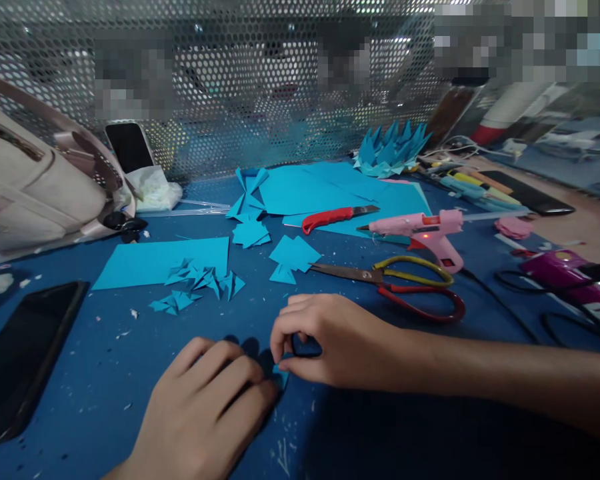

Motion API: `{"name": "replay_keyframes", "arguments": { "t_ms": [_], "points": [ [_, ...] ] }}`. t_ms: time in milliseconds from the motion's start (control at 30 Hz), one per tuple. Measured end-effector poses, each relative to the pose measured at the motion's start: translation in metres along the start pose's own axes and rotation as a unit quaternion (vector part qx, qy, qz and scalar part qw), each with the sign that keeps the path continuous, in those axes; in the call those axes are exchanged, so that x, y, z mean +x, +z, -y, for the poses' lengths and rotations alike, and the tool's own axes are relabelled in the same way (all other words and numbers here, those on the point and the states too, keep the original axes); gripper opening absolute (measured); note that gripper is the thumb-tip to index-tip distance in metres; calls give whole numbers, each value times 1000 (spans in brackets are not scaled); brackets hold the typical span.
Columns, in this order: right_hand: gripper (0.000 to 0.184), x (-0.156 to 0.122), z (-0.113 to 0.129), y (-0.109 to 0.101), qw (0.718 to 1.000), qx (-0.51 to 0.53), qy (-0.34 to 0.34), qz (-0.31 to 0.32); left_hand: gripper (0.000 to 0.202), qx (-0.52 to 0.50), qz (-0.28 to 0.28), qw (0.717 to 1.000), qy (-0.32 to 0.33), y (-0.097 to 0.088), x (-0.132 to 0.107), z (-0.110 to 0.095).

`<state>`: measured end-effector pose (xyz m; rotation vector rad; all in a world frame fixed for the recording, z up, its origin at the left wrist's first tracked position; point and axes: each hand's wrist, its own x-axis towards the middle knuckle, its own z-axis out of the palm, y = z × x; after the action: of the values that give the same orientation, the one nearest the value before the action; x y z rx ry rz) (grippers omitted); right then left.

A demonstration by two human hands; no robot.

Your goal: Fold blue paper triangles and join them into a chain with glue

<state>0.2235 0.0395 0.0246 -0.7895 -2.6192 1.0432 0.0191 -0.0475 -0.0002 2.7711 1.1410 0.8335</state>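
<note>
My left hand (207,407) and my right hand (330,340) meet low in the middle of a blue table (105,373). Both press with curled fingers on a small piece of blue paper (281,377), of which only a corner shows between them. The right thumb and forefinger pinch down at its edge. Several small folded blue paper triangles (200,283) lie just beyond my hands, beside a flat blue sheet (155,261).
Scissors (405,283), a pink glue gun (425,230) and a red utility knife (337,217) lie to the right on more blue sheets (320,190). A spiky blue paper form (390,150) stands at the back. A dark phone (23,353) lies left, a beige bag (35,180) behind it.
</note>
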Motion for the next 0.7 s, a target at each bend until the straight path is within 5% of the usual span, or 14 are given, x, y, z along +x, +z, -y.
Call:
{"name": "replay_keyframes", "arguments": {
  "t_ms": [700],
  "points": [
    [8, -1, 3, -2, 998, -58, -31, 16, 23, 1, -13, 1000, 5, 2, 3, -2]
  ]
}}
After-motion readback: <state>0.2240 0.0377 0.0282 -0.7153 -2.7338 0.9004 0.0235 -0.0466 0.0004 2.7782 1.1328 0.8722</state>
